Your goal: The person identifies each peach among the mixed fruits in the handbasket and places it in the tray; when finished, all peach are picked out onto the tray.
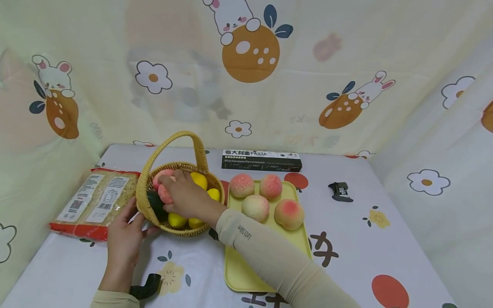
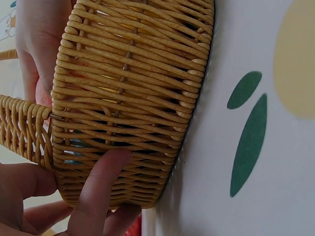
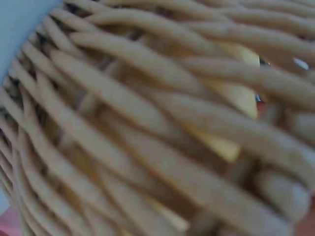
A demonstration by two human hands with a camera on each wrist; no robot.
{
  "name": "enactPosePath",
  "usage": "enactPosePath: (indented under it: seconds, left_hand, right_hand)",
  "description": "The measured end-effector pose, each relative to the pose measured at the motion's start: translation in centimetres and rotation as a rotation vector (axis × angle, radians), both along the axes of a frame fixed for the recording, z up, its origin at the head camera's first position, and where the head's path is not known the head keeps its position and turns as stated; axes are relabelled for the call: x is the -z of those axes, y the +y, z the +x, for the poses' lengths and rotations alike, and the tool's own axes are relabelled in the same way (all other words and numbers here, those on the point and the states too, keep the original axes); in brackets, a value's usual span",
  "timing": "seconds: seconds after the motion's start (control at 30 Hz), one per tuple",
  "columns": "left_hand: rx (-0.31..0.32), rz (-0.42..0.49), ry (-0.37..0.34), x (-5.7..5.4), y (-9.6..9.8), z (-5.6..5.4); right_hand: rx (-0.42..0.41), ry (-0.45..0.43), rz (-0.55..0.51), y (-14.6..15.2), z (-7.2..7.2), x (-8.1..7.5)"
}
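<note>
A wicker basket [image 1: 185,231] with a tall handle stands left of the middle in the head view. My left hand [image 1: 125,244] holds its left side; in the left wrist view the thumb [image 2: 101,191] lies along the woven wall. My right hand [image 1: 188,196] reaches in over the rim and grips a pink peach [image 1: 164,195] between thumb and fingers. A second pink peach [image 1: 161,174] lies behind it, partly covered by the fingers. Yellow lemons [image 1: 177,220] and a dark green fruit [image 1: 155,203] share the basket. The right wrist view shows mostly blurred wicker.
A yellow tray [image 1: 240,269] bearing several peaches [image 1: 289,214] is right of the basket, partly beneath the right forearm. A black pasta box [image 1: 262,161] lies at the back. To the left is a red-edged clear bag [image 1: 104,196]; a small black packet [image 1: 340,192] lies right.
</note>
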State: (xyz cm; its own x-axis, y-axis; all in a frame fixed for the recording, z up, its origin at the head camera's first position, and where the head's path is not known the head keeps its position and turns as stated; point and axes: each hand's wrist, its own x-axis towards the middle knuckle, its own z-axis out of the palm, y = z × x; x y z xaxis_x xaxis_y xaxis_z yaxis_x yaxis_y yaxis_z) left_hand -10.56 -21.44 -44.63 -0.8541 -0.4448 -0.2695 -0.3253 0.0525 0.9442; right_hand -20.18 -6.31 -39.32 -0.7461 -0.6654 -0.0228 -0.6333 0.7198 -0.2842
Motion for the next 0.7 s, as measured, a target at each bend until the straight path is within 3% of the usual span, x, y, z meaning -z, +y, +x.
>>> enactPosePath:
  seconds: [0.13, 0.4, 0.7]
  left_hand:
    - [-0.005, -0.004, -0.004, 0.0, 0.1, -0.1]
    - [-0.003, -0.016, -0.01, -0.1, 0.1, 0.0]
    - [-0.007, -0.015, -0.011, -0.3, 0.2, 0.0]
  right_hand:
    - [-0.002, -0.03, -0.02, 0.0, -0.2, -0.1]
    - [0.013, -0.169, -0.213, 0.5, -0.4, -1.4]
    - [-0.052, -0.249, -0.362, 3.3, 1.3, -3.3]
